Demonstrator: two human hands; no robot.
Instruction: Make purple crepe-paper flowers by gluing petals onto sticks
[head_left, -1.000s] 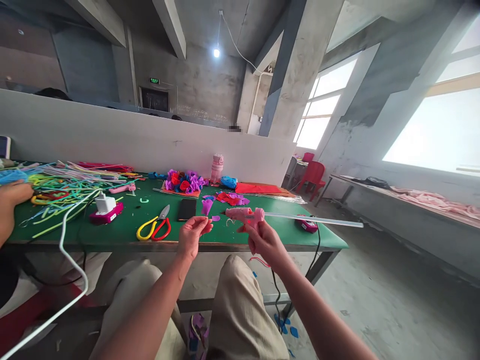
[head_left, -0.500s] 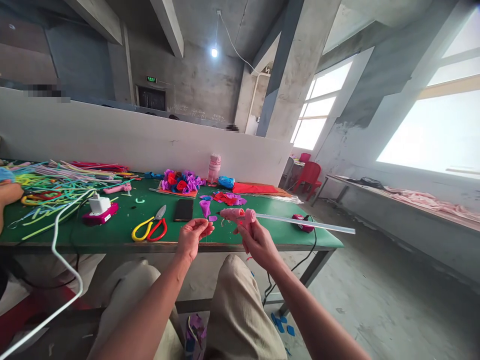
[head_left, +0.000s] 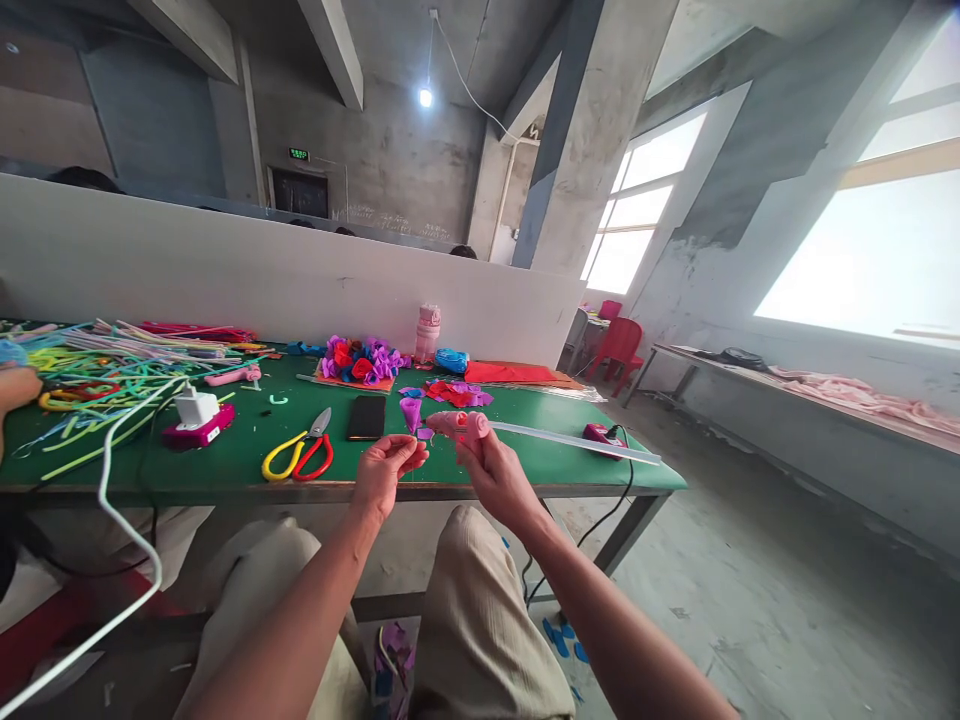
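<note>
My right hand (head_left: 491, 472) is closed round the handle of a pink glue gun (head_left: 457, 424), whose long clear glue stick (head_left: 574, 440) juts out to the right. The gun's nozzle points left, close to my left hand (head_left: 382, 470). My left hand pinches a small purple petal piece (head_left: 421, 451) at its fingertips. Both hands hover over the near edge of the green table (head_left: 232, 465), above my lap. A purple paper cone (head_left: 410, 412) stands on the table just behind the hands.
Yellow-and-red scissors (head_left: 298, 452), a black phone (head_left: 365, 416), a white charger on a pink base (head_left: 196, 414), a heap of coloured straws (head_left: 97, 365), paper flowers (head_left: 361, 361) and a pink bottle (head_left: 429, 332) lie on the table. Another person's hand (head_left: 15, 385) shows at far left.
My right hand has brought the glue gun leftward, so its nozzle is nearer the petal in my left hand. The left hand has hardly moved.
</note>
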